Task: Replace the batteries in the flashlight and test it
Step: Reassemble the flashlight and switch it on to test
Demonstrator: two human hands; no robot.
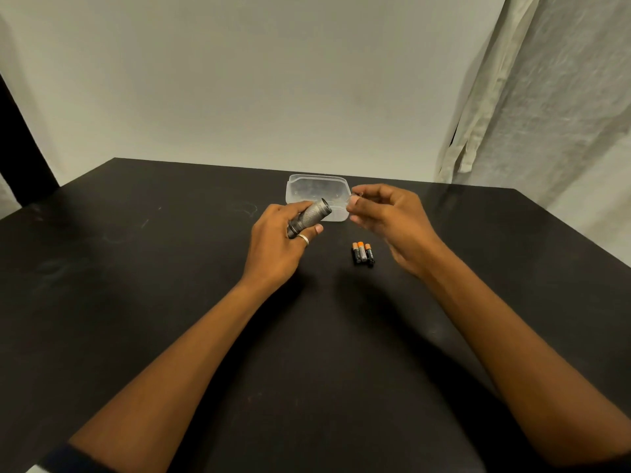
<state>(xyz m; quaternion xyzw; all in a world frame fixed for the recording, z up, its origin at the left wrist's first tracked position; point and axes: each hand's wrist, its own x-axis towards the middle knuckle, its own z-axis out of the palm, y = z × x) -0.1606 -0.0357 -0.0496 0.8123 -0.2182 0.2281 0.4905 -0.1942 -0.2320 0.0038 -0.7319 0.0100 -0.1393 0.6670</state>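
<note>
My left hand [278,244] grips a short grey knurled flashlight [312,215] above the black table, its open end tilted up and to the right. My right hand [386,216] hovers just right of that open end with thumb and forefinger pinched together. Whether something small sits between those fingertips is too unclear to tell. Three black and orange batteries [363,253] lie side by side on the table, below and between the two hands.
A clear plastic container [307,186] stands on the black table [170,268] right behind the hands, near the far edge. A pale wall rises behind the table and a light curtain [546,97] hangs at the right.
</note>
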